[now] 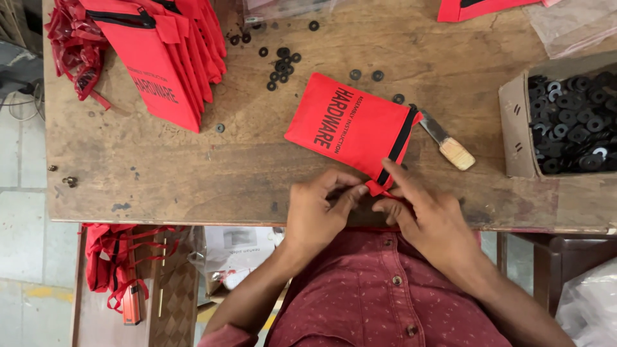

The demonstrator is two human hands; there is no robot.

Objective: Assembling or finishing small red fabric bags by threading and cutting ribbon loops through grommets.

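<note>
The left hand (316, 209) pinches the near corner of a red fabric pouch (347, 125), thumb and forefinger closed narrowly on the cloth just at the end of its black zipper strip (398, 142). The right hand (425, 215) works the same corner from the other side: its forefinger lies stretched along the zipper's end while the remaining fingers curl on what looks like a red pull tab, though the fingers hide the detail. The pouch lies flat on the wooden table (160, 173), reaching away from the fingertips.

Beyond the fingers, to the far left, sits a stack of matching red pouches (173, 64). Loose black washers (281, 66) are scattered past the pouch. Just right of the right forefinger lies a small knife with a pale handle (450, 146), and farther right a cardboard box of black washers (565, 122).

Judging by how flat it lies, this pouch seems not yet filled, with its zipper end being handled.
</note>
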